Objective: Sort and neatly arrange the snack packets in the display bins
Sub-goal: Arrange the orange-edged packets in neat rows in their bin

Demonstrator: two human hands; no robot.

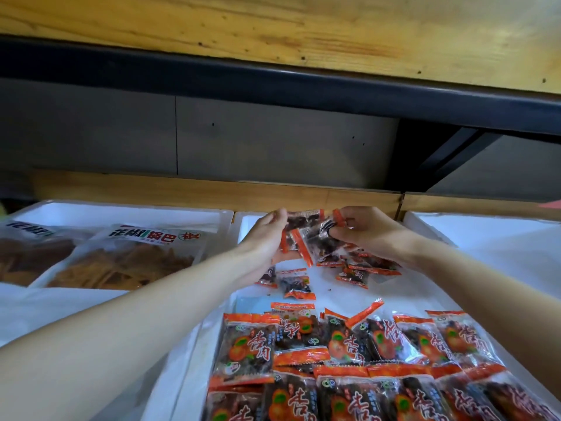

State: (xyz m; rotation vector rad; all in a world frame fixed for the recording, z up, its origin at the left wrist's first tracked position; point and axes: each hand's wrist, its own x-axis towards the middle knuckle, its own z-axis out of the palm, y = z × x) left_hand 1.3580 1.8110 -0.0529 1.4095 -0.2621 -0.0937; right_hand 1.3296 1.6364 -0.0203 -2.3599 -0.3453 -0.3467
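Note:
Small clear snack packets with orange ends and dark fruit inside fill the middle white bin (pixel 246 221). My left hand (pixel 267 235) and my right hand (pixel 368 230) hold a bunch of these packets (pixel 315 238) between them above the far part of the bin. Fingers of both hands curl round the bunch. Several loose packets (pixel 296 284) lie on the bin floor just below the hands. Neat overlapping rows of the same packets (pixel 349 360) cover the near part of the bin.
The left white bin (pixel 121 208) holds large clear bags of brown crisps (pixel 127 259). Another white bin (pixel 485 232) stands on the right. A wooden ledge (pixel 212 189) runs behind the bins, with a grey panel and a dark shelf edge overhead.

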